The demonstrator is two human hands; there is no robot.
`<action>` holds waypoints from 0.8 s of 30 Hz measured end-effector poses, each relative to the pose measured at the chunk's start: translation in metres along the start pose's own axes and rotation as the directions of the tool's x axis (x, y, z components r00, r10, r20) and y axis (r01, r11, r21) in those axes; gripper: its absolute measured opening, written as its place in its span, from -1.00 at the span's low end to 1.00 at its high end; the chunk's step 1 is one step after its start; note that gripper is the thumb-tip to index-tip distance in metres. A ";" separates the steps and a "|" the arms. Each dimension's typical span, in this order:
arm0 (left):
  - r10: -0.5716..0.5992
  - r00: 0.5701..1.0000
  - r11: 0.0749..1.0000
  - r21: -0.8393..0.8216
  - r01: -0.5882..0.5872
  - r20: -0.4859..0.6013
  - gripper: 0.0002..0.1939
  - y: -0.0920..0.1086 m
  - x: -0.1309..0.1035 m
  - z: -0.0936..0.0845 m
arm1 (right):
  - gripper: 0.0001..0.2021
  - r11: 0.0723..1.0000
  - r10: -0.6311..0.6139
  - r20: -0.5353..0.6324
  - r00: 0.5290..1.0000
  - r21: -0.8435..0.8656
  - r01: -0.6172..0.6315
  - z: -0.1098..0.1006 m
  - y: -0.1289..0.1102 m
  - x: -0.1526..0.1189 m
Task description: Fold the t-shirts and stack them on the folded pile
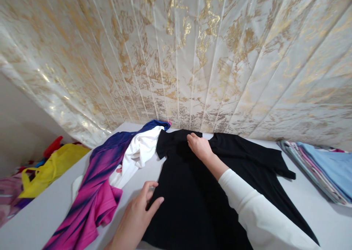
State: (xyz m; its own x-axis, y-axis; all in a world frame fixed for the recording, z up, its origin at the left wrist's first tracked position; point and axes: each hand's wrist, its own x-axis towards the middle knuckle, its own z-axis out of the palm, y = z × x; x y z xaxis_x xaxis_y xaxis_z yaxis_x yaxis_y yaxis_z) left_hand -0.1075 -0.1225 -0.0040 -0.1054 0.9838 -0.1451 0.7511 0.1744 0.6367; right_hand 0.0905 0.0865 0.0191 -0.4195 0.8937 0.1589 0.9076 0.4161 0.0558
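Observation:
A black short-sleeved T-shirt lies spread on the white table, its neck end toward the curtain. My right hand reaches across it and has its fingers closed on the fabric near the collar. At the shirt's left side edge is my left hand, thumb and fingers apart in a loose curve. Its fingertips are over or just beside the hem side of the cloth; whether they touch it I cannot tell.
Left of the shirt lie a crumpled white garment and a pink and navy garment. A stack of folded clothes sits on the table at right. Beyond the left edge is a yellow garment. A gold-patterned curtain hangs behind.

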 end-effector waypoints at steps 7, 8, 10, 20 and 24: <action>-0.057 0.996 0.997 0.054 0.053 0.072 -0.56 0.004 -0.001 -0.007 | -0.74 0.987 0.154 -0.066 0.986 0.047 -0.151 0.004 0.018 0.009; -0.055 0.997 0.997 0.065 0.051 0.060 -0.54 0.000 -0.001 -0.005 | -0.74 0.983 0.181 -0.066 0.981 0.053 -0.178 0.007 0.021 0.011; -0.055 0.998 0.995 0.085 0.051 0.039 -0.50 -0.009 0.001 -0.001 | -0.75 0.974 0.223 -0.057 0.973 0.064 -0.219 0.012 0.026 0.015; -0.012 1.000 0.976 0.219 0.014 -0.011 -0.88 -0.010 0.011 -0.004 | -0.68 0.983 -0.060 -0.069 0.996 0.169 0.071 -0.008 -0.054 -0.071; -0.009 1.000 0.934 0.357 0.013 -0.013 -0.88 -0.002 0.009 -0.008 | -0.50 0.843 -0.388 -0.087 0.918 0.369 0.391 0.006 -0.078 -0.132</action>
State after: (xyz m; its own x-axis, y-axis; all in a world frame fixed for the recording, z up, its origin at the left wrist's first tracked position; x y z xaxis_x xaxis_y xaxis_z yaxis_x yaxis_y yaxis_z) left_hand -0.1152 -0.1136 -0.0003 -0.1208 0.9826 -0.1413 0.9330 0.1610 0.3219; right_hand 0.0751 -0.0624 -0.0122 -0.7353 0.6443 0.2101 0.5952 0.7622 -0.2544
